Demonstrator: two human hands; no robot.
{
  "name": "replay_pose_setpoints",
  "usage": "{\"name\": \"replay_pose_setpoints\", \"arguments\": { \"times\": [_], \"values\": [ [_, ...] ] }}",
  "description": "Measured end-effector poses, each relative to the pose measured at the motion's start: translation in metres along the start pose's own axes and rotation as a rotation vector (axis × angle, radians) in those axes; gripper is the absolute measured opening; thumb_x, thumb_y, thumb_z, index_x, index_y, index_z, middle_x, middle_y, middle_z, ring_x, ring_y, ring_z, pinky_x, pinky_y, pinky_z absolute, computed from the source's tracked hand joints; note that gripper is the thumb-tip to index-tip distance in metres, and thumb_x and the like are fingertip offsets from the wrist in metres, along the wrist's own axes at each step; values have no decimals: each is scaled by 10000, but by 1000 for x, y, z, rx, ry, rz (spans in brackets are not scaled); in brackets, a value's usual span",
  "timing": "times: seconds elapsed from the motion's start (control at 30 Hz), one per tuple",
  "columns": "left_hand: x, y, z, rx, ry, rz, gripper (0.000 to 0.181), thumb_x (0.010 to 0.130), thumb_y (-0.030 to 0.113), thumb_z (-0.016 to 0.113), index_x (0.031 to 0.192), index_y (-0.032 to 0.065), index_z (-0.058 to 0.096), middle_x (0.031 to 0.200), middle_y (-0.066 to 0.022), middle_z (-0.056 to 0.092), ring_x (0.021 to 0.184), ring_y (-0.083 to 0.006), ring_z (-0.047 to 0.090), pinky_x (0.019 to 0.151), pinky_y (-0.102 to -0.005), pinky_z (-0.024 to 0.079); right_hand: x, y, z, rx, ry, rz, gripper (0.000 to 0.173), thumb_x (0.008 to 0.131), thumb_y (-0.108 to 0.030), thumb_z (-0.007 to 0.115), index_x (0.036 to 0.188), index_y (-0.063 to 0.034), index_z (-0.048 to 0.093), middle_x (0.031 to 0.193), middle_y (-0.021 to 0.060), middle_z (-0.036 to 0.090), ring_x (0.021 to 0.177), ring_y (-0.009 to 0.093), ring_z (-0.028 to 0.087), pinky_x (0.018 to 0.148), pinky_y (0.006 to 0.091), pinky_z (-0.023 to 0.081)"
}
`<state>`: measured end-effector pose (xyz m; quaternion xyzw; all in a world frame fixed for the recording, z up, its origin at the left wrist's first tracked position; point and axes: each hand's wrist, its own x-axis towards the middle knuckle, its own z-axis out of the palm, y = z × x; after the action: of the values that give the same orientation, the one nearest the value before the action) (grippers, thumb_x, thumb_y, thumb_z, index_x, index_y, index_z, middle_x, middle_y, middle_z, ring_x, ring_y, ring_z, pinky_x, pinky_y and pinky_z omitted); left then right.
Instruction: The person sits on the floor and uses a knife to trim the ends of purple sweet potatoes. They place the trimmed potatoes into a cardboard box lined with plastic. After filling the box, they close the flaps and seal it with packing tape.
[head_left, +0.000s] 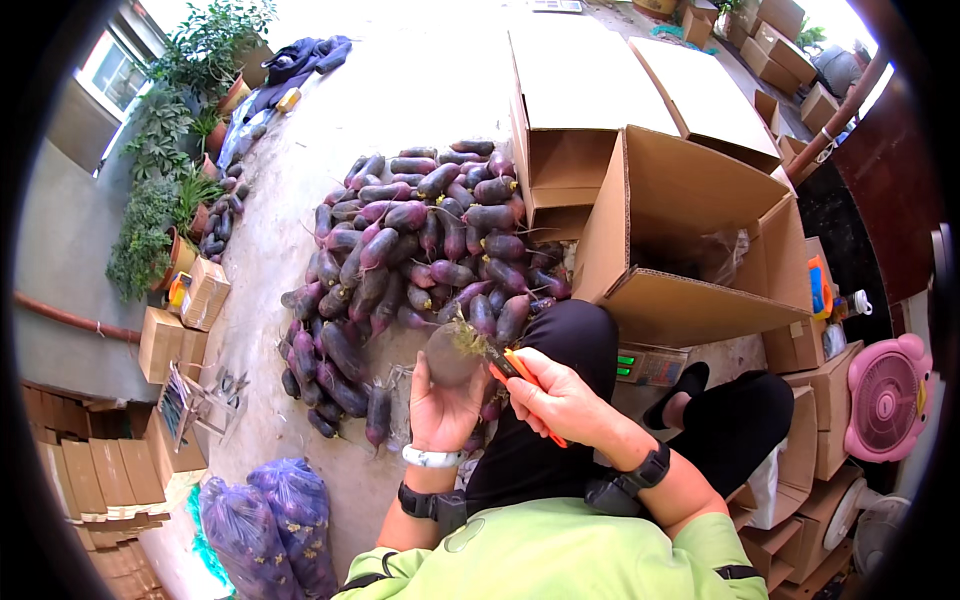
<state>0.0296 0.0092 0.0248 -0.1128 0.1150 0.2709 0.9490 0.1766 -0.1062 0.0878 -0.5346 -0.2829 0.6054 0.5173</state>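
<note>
My left hand (444, 409) cups a large round dark radish (450, 354) from below, its leafy root-crown turned to the right. In my right hand (559, 397) is an orange-handled knife (517, 369) with a dark blade, which touches the yellow-green stem stubs (471, 339) on the radish. Just beyond my hands a big heap of long purple-black radishes (405, 247) lies on the floor. One long radish (379, 416) lies left of my left wrist.
An open cardboard box (705, 300) stands right of my knee, with a digital scale (651, 366) below it. Two filled purple plastic bags (270, 525) stand at lower left. A pink fan (889, 397) is at the right. Potted plants (169, 259) line the left wall.
</note>
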Motion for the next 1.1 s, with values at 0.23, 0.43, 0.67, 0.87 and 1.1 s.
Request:
{"name": "replay_pose_setpoints", "arguments": {
  "times": [0.23,0.43,0.67,0.87,1.1],
  "values": [
    [2,1,-2,-45,14,-15,410,932,312,548,1275,89,522,1277,-129,558,1183,-324,528,976,-496,473,-1,-5,-4,13,-65,63,193,990,-205,450,1154,-109,484,677,-13,515,479,39,454,435,190,389],
    [6,-3,-4,5,-8,67,420,934,330,547,1259,65,527,1278,-130,557,1174,-327,532,961,-513,477,0,6,5,196,-100,34,206,1004,-242,428,1162,-113,458,648,0,508,452,60,453,422,201,389],
    [10,-5,1,100,-44,152,436,930,329,557,1254,39,519,1272,-132,562,1165,-317,541,954,-487,490,5,13,21,416,-120,46,268,1002,-321,432,1181,-122,418,683,29,507,476,84,463,447,228,417],
    [11,5,-4,135,-13,89,423,932,326,555,1254,51,529,1276,-128,563,1171,-300,539,985,-483,455,2,4,5,295,-142,94,259,1004,-315,427,1152,-102,435,683,31,508,475,77,463,436,218,403],
    [17,-5,-6,246,-63,170,454,927,354,559,1272,60,523,1282,-107,564,1183,-279,529,1011,-453,428,2,8,22,564,-108,134,259,1008,-339,410,1161,-130,408,714,35,491,508,100,447,460,248,407]
  ]
}}
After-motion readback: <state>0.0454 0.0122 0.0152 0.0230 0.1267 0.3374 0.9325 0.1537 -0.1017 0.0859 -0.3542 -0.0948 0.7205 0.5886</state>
